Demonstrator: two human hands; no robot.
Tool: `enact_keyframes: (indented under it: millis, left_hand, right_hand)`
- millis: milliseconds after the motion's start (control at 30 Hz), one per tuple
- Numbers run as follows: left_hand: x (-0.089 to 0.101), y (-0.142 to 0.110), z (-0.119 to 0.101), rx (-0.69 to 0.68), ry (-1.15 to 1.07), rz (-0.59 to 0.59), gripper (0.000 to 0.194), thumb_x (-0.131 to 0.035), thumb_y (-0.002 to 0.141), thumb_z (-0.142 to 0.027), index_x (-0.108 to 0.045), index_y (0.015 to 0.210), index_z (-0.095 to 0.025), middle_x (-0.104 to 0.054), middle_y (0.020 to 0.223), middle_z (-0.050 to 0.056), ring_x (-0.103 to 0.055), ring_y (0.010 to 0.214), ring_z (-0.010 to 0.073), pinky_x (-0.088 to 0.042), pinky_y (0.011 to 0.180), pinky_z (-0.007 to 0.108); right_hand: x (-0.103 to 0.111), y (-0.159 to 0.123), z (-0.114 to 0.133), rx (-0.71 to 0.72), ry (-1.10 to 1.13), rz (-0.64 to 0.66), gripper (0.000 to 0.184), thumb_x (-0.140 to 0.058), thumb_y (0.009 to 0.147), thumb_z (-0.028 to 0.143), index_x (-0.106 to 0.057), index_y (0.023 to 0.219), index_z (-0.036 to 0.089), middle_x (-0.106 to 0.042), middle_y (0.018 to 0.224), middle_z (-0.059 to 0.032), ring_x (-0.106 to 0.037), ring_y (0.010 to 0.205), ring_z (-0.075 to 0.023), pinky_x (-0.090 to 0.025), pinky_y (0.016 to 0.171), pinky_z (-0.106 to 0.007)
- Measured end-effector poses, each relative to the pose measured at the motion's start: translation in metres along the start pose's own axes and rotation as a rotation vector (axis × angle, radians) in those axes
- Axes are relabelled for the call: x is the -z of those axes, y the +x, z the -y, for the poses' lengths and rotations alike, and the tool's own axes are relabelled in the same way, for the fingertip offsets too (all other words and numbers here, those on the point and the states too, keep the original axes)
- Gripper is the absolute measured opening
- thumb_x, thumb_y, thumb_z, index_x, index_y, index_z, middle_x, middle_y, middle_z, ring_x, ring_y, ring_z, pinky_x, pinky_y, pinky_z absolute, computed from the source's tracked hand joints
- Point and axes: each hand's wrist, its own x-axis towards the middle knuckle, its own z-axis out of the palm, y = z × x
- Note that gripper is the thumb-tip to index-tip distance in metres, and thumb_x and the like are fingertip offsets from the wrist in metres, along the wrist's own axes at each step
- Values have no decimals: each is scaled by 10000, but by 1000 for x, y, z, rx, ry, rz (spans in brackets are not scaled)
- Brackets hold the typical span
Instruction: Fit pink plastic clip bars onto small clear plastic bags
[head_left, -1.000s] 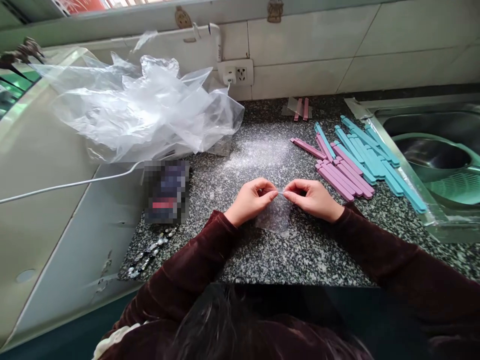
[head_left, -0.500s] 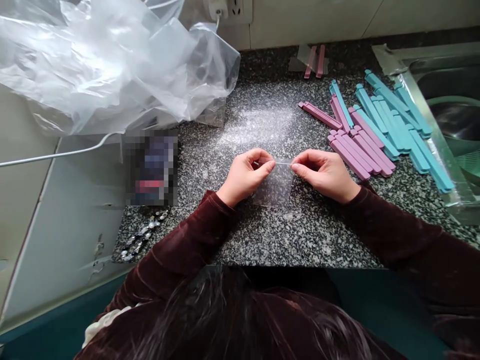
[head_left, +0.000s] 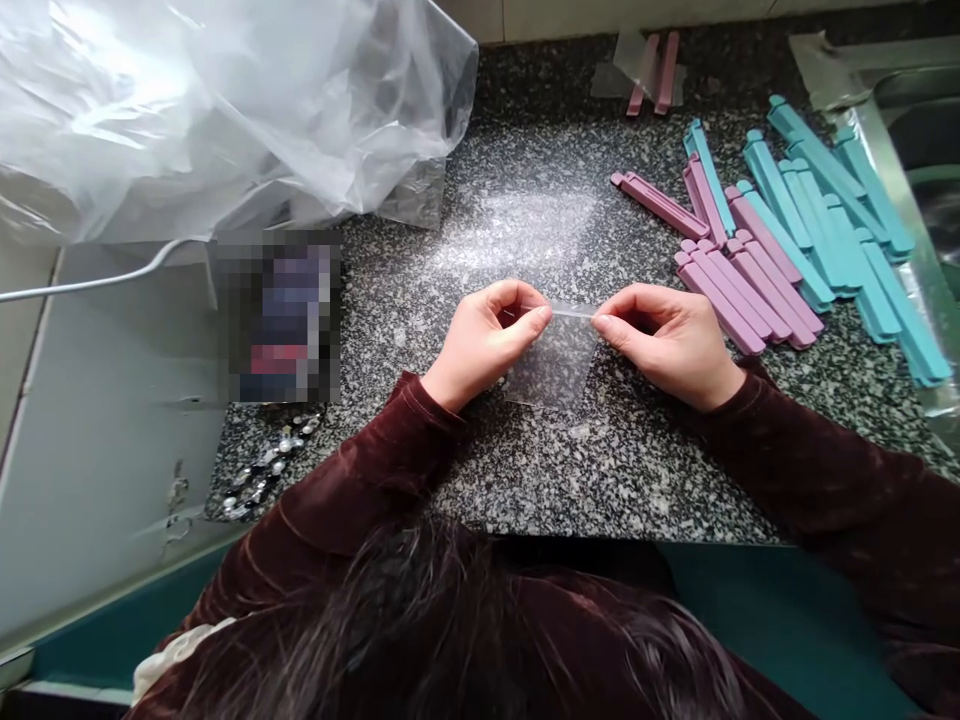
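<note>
Between my two hands stretches the top edge of a small clear plastic bag (head_left: 553,365), its body hanging toward the counter. My left hand (head_left: 491,340) pinches the edge's left end between thumb and fingers. At the other end, my right hand (head_left: 667,340) pinches it the same way. Pink bag-sealing clips (head_left: 731,300) lie in a group just beyond my right hand. Teal clips (head_left: 821,225) of the same shape are heaped to their right, some overlapping. The bag is see-through, so its lower outline is faint.
A large crumpled clear plastic bag (head_left: 247,110) covers the back left, with a white cable (head_left: 105,290) below it. A pixelated phone-like object (head_left: 285,315) and a beaded strap (head_left: 274,465) lie left. Two pink clips (head_left: 666,75) rest at the back; a metal sink (head_left: 911,200) borders the right.
My hands have moved slightly apart, and more of the bag's top edge shows between them. The view has shifted a little, with the wall socket now out of sight.
</note>
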Motion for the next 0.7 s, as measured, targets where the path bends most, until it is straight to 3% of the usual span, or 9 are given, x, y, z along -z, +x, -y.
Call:
enact_keyframes:
  millis: [233, 467, 700]
  left_hand:
    - [1, 1, 1, 15, 10, -55, 166, -630, 758, -302, -580, 714, -150, -579, 665, -9, -540, 648, 95, -428, 607, 221]
    - [-2, -2, -3, -6, 30, 14, 177, -633, 755, -319, -594, 734, -147, -607, 690, 1, -555, 658, 99, -449, 618, 224]
    - [-2, -2, -3, 16, 26, 3, 190, -629, 757, -328, -606, 741, -140, -624, 708, 11, -561, 660, 101, -456, 620, 226]
  right_hand:
    - [0, 0, -1, -32, 1, -19, 155, -609, 776, 347, -633, 691, 220, -608, 651, -19, -529, 615, -141, -422, 559, -299]
    - [0, 0, 1, -21, -28, 21, 168, -625, 759, 372, -644, 708, 213, -625, 675, -23, -510, 594, -134, -404, 540, -294]
    - [0, 0, 2, -18, -37, 18, 131, -619, 773, 323, -627, 699, 214, -613, 662, -15, -499, 577, -128, -400, 545, -296]
